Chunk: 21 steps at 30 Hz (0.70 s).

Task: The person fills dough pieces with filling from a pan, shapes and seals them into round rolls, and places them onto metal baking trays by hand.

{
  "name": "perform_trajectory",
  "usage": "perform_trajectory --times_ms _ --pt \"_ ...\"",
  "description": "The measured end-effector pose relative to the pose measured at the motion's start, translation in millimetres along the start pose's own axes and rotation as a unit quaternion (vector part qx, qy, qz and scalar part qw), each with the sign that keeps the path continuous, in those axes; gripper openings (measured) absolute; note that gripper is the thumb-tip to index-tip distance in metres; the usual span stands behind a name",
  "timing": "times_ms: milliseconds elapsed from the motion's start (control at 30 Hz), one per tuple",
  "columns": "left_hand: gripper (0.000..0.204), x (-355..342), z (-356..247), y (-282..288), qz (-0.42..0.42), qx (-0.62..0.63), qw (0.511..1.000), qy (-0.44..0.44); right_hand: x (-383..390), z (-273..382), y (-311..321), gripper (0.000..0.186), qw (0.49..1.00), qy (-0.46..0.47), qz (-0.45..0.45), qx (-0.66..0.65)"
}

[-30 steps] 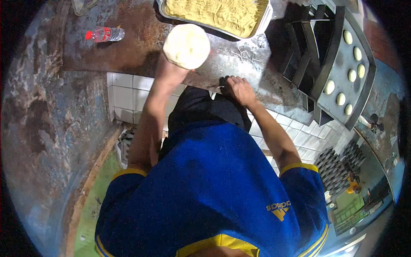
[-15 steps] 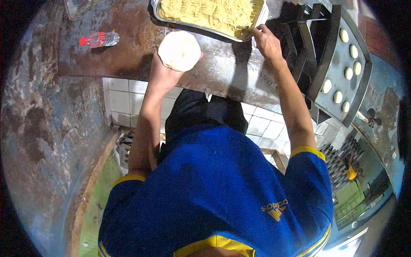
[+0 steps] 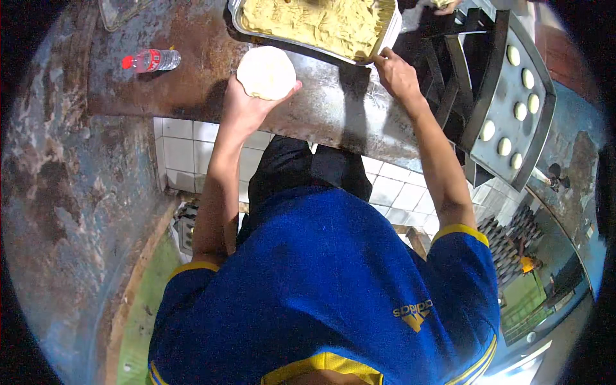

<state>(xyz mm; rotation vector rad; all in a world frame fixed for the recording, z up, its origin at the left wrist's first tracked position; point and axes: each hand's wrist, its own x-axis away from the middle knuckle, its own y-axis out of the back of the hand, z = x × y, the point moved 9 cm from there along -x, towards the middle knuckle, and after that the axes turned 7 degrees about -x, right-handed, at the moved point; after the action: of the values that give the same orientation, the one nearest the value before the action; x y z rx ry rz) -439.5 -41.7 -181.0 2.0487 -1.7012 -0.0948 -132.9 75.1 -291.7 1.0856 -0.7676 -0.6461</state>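
A flat, round disc of pale dough (image 3: 266,72) lies on my left hand (image 3: 244,109), which cups it from below with the thumb along its edge. My right hand (image 3: 400,79) is closed in a pinch at the near right corner of a metal tray (image 3: 393,29). The small spoon seen in these fingers a moment before is hard to make out now against the tray rim. Yellow, creamy filling (image 3: 308,22) fills the tray, its surface rough and ridged.
A red-capped plastic bottle (image 3: 153,61) lies on the worn table (image 3: 199,90) at left. On the right, a baking sheet (image 3: 497,151) with several pale dough rounds rests on stacked metal trays (image 3: 446,77). Another person's hand (image 3: 447,8) shows at the top right.
My right hand has drawn slightly down to the tray's corner, and the spoon is no longer plain to see. The dough disc has shifted slightly left. Another person's hand has appeared at top right.
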Motion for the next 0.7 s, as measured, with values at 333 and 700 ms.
perform_trajectory --times_ms 333,700 --pt "0.060 -6.5 -11.7 -4.0 0.005 -0.050 0.998 -0.036 -0.9 -1.9 17.0 0.026 0.998 -0.028 0.017 -0.049" --pt "0.050 -17.1 -45.0 -17.3 0.000 -0.026 0.992 -0.122 33.9 156.4 173.4 0.030 0.919 0.100 -0.129 -0.359"
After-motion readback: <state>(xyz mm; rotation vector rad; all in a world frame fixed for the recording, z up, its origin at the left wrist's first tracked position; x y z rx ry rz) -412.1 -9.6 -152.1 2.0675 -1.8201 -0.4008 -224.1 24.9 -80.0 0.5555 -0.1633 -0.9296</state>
